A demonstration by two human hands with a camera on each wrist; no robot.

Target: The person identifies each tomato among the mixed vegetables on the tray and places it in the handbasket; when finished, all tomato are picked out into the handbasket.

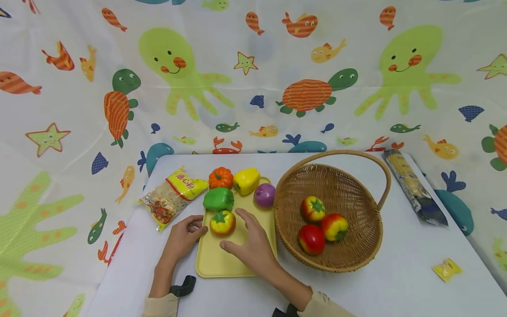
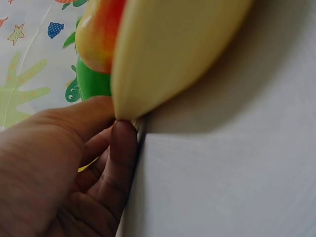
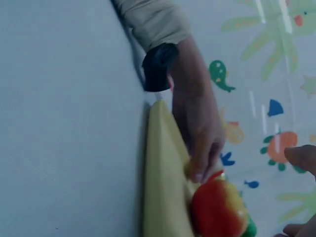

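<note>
My left hand (image 1: 185, 236) pinches the left rim of a yellow tray (image 1: 237, 264); in the left wrist view, thumb and fingers (image 2: 123, 148) meet at its edge. On the tray, a red-and-yellow fruit (image 1: 222, 223) with a green star-shaped top lies between my hands. My right hand (image 1: 253, 244) is held just right of this fruit, thumb and fingers spread, holding nothing. Behind the fruit are a green bell pepper (image 1: 218, 199), a yellow bell pepper (image 1: 246, 181), an orange pumpkin (image 1: 221, 178) and a purple onion-like ball (image 1: 264, 195).
A wicker basket (image 1: 360, 251) with a tall handle stands right of the tray, holding three red-and-yellow fruits (image 1: 312, 239). Left of the tray lies a bag of pasta (image 1: 172, 196). A long dark-ended packet (image 1: 413, 187) and a small yellow packet (image 1: 446, 269) lie far right.
</note>
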